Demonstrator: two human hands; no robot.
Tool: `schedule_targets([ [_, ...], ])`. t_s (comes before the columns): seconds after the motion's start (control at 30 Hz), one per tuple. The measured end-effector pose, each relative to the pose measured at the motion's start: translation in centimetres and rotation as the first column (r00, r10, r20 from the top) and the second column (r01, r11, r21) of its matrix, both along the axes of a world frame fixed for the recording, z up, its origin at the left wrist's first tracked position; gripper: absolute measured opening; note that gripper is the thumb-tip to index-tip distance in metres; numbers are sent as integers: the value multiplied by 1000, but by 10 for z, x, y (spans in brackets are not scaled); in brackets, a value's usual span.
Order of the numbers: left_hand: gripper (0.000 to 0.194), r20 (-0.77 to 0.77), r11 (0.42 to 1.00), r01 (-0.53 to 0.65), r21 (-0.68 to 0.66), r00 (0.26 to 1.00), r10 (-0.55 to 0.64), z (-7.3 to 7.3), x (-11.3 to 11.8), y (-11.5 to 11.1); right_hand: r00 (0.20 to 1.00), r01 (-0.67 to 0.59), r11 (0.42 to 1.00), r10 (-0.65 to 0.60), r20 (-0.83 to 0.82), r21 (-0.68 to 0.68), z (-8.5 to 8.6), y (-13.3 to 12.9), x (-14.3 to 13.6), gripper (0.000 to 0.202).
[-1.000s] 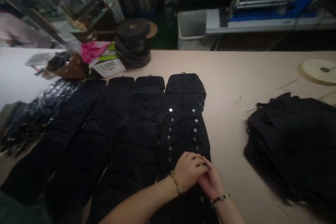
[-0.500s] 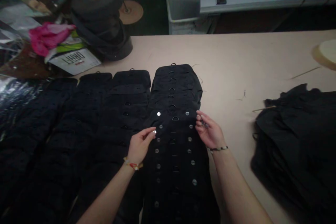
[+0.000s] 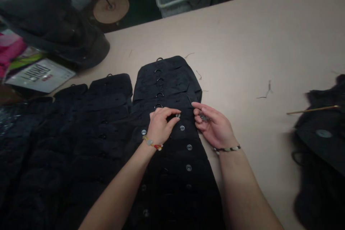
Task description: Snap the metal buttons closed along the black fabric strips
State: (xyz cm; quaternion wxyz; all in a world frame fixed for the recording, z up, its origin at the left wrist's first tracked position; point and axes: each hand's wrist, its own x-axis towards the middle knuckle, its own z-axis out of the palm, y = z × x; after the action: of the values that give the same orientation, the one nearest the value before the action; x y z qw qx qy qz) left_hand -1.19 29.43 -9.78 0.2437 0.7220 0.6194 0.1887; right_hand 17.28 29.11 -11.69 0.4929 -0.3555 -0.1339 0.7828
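Note:
Black fabric pieces with metal D-rings overlap in a long row [image 3: 172,68] before me. Round slotted metal washers [image 3: 189,147] lie along its two sides. My left hand [image 3: 160,125] reaches across the row, thumb and forefinger closed at the edges of one metal washer [image 3: 178,115], right at the fabric. Whether that washer touches the cloth I cannot tell. By the row's right edge, my right hand [image 3: 215,124] is palm up, its fingers curled round several small metal washers [image 3: 204,116]. A thin dark strip or prong shows by its fingertips.
More black fabric rows [image 3: 110,82] lie to the left. A black fabric pile [image 3: 323,158] with a thin brass-coloured rod [image 3: 312,110] is at right. A big black roll [image 3: 54,25] and a white box [image 3: 40,75] stand back left. Loose threads [image 3: 265,95] dot the table.
My left hand has moved from the row's left side across to its right side with a washer. My right hand stays by the right edge. The view has turned and come closer.

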Motion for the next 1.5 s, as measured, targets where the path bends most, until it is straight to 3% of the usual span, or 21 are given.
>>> schedule_targets([
  [0.27,18,-34,1000,-8,16,999,9,-8,-2,-2,999,23,1000,-23,48,-14,1,-2,-1,27],
  [0.43,23,-87,998,52,-28,995,-54,-5,-3,1,1000,5,1000,-6,-29,-3,0,-4,3,33],
  [0.7,32,-139,998,64,-17,988,-66,-2,-1,-1,991,-27,998,19,-132,-59,1,-2,3,24],
  [1.0,13,-134,998,57,42,990,-51,-2,-3,0,993,-61,998,58,-104,-22,-2,-5,1,24],
  [1.5,22,-298,974,165,156,948,-113,-3,-5,-3,998,-56,998,55,-43,-23,1,-4,-3,27],
])
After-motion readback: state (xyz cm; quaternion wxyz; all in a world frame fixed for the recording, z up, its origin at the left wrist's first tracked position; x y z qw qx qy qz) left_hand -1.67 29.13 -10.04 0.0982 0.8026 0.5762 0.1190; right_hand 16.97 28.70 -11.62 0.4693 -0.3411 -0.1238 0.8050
